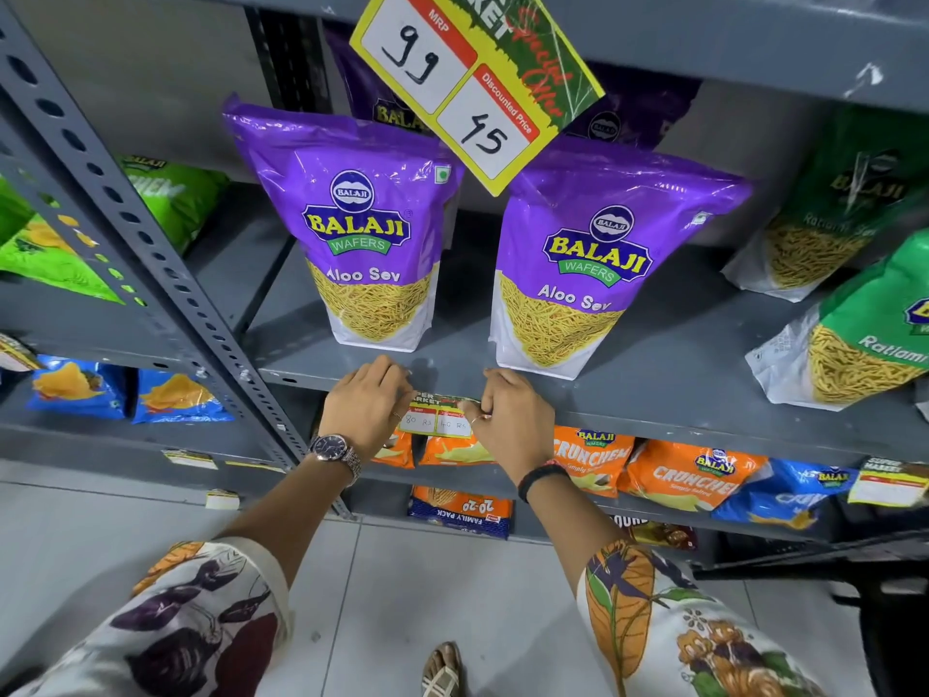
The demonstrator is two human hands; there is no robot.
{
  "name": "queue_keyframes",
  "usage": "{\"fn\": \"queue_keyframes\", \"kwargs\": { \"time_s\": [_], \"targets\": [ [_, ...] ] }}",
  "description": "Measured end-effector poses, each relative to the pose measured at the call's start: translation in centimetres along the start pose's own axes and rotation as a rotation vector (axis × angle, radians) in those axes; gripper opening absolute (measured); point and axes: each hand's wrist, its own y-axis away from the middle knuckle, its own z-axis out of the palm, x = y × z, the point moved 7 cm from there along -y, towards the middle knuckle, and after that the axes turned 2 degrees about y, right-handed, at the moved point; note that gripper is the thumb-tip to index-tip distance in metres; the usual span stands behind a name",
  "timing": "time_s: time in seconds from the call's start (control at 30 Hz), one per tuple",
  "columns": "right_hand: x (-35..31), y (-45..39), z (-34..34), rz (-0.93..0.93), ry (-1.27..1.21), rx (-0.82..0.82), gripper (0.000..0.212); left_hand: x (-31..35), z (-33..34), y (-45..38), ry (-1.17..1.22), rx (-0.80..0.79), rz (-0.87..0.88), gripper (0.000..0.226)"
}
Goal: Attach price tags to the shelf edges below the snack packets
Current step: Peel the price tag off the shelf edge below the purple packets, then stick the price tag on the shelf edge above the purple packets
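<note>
While both hands pinch its ends, left hand [366,404], right hand [510,420], price tag [436,420] sits centre frame against shelf edge [653,417] below purple snack packets [369,228]. Step: fixing. Next, probably: press flat.

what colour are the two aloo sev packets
Purple with white bottoms: the aloo sev packets, clearest in the head view.

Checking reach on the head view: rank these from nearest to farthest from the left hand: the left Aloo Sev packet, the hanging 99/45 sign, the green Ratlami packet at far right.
1. Left Aloo Sev packet, just above the left hand.
2. Hanging 99/45 sign, higher up, centre.
3. Green Ratlami packet, far right.
</note>
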Motion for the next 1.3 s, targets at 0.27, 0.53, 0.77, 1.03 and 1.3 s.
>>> {"fn": "queue_keyframes", "kwargs": {
  "time_s": [0.27,0.53,0.77,1.03,1.3],
  "targets": [
    [-1.6,-1.0,-0.6,-0.076,0.112,0.025,0.045,0.5,-0.5,-0.4,0.046,-0.004,-0.079,0.022],
    [-1.2,-0.4,-1.5,-0.221,0.083,-0.060,0.028,0.2,-0.5,-0.2,0.085,-0.079,-0.098,0.012],
    [-0.1,-0.9,-8.5,-0.076,-0.190,0.061,0.025,1.1,-9.0,-2.4,0.155,0.150,-0.103,0.014],
    [-4.4,-2.4,-25.8,-0.161,-0.537,0.572,0.025,7.8,-29.3,-7.5,0.223,0.829,0.085,0.013],
    [-8.0,-3.7,-29.4,-0.215,-0.378,0.585,0.010,10.6,-33.8,-12.8,0.008,0.629,0.140,0.021]
  ]
}}
